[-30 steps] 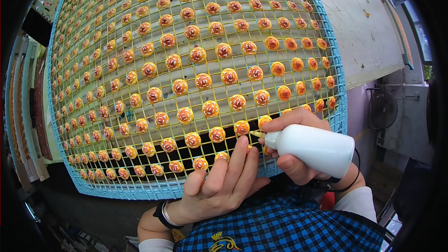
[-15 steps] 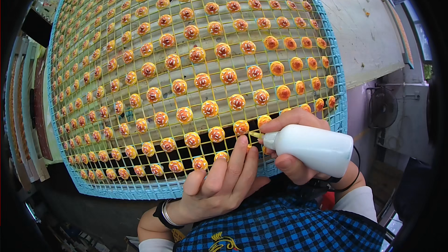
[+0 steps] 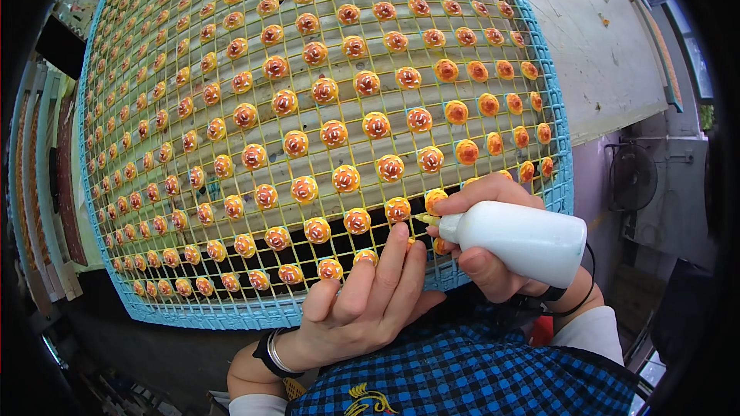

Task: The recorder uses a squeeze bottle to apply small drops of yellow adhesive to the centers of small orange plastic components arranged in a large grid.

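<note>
My right hand is wrapped round a white squeeze bottle, which lies tilted with its narrow yellowish nozzle pointing left. That tip is beside a small round orange-brown piece dotted with white marks. My left hand is open, fingers stretched upward, its index fingertip at the lower edge of the same piece. Rows of such pieces sit on a yellow-green mesh rack with a light blue woven rim. Most carry white marks; several at the right, like this orange one, show none.
A pale tabletop extends at the far right, beyond the rack. A dark fan stands at the right. Long strips or slats lean at the left. Dark gaps show beneath the near part of the mesh.
The bottle and my right hand have shifted very slightly, the nozzle staying close to the same piece. My left hand has hardly moved.
</note>
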The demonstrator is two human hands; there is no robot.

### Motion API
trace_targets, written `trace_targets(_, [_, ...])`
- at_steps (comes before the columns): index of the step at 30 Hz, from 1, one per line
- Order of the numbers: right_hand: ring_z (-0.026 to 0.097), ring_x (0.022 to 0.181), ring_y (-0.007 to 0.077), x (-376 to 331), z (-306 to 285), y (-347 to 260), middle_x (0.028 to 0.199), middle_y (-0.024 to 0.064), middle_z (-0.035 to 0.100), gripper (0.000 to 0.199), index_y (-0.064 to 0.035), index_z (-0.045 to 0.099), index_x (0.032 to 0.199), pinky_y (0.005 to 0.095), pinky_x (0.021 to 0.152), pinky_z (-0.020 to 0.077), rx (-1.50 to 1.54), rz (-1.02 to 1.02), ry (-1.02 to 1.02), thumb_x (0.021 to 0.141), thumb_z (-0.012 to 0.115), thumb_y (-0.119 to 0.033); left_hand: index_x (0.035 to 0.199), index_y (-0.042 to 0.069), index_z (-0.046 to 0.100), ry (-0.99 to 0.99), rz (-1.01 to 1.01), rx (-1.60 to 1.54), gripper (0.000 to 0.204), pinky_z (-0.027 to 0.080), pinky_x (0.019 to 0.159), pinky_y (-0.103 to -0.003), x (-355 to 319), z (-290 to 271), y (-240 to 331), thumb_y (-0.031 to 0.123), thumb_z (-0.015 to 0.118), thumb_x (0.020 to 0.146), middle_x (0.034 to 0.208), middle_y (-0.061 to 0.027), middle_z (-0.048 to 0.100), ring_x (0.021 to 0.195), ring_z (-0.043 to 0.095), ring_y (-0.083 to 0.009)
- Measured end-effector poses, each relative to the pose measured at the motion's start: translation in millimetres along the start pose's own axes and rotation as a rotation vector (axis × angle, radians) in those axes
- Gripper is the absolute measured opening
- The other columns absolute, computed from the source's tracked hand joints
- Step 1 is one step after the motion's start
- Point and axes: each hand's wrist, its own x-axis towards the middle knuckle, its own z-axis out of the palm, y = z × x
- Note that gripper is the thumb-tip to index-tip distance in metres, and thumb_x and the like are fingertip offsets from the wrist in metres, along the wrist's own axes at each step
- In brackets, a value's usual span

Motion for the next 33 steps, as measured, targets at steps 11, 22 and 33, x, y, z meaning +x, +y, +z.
trace_targets(11, [0.059,0.063,0.0192,4.4,-3.6,-1.8,0.079,0.0099,0.057,0.024,-0.0013,0.058,0.079,0.0253,0.051,0.0465,-0.104,-0.026,-0.030,0.075,0.065,-0.024,0.100,0.013,0.062,0.001,-0.008,-0.004,0.048,0.022,0.078,-0.028,0.1,0.6,0.3,0.054,0.051,0.079,0.109,0.0020,0.059,0.088,0.035,-0.0098])
trace_targets(22, [0.060,0.059,0.0193,5.8,-4.4,-2.1,0.079,0.0082,0.058,0.028,-0.0031,0.060,0.083,0.0266,0.049,0.0467,-0.114,-0.048,-0.082,0.074,0.066,-0.029,0.097,0.021,0.063,0.024,-0.009,0.087,0.042,0.022,0.083,-0.030,-1.5,4.4,0.8,0.054,0.041,0.083,0.103,0.0084,0.061,0.087,0.036,-0.0094])
trace_targets(33, [0.060,0.060,0.0190,5.6,-5.9,1.2,0.079,0.0084,0.058,0.028,-0.0023,0.059,0.083,0.0262,0.050,0.0471,-0.209,-0.121,-0.088,0.075,0.065,-0.029,0.099,0.012,0.062,0.005,-0.018,-0.015,0.049,0.023,0.077,-0.027,0.4,0.5,0.9,0.054,0.057,0.074,0.107,0.0027,0.059,0.088,0.035,-0.0099])
